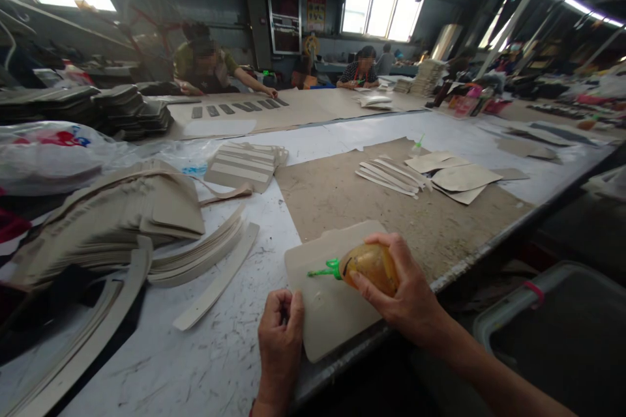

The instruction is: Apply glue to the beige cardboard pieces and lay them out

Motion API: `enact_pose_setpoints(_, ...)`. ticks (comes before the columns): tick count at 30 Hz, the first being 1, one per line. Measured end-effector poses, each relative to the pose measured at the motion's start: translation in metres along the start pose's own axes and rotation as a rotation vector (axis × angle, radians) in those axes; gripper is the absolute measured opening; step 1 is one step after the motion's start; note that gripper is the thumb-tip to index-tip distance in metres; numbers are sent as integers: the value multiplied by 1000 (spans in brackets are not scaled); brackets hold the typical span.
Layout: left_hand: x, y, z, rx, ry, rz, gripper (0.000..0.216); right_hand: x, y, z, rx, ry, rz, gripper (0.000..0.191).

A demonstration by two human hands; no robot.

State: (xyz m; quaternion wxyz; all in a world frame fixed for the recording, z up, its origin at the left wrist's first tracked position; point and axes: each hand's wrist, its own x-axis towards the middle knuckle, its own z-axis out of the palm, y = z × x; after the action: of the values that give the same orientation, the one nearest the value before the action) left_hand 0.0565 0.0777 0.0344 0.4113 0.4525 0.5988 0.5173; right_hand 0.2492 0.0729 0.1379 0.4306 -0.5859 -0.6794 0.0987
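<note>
your right hand [408, 300] grips the amber glue bottle [369, 266]; your left hand [280, 339] pinches the smooth beige panel [327, 300] overhanging the table edge [469, 257].

Bare left hand [280, 332], bare right hand [408, 303]

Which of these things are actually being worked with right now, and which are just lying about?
In use: bottle in the right hand; beige panel touched by the left hand.
Lying about: curved strips, straight strips, plastic bag, dark stacks.
</note>
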Motion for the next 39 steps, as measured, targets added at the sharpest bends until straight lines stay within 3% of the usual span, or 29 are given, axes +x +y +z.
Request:
enact_pose_setpoints(20, 0, 1, 0, 30, 31, -64, 52, -1, 32, -43, -146, 64, 78, 38)
enact_pose_setpoints(39, -9, 29, 8, 67, 139, -107, 56, 0, 77, -81, -291, 217, 136, 41)
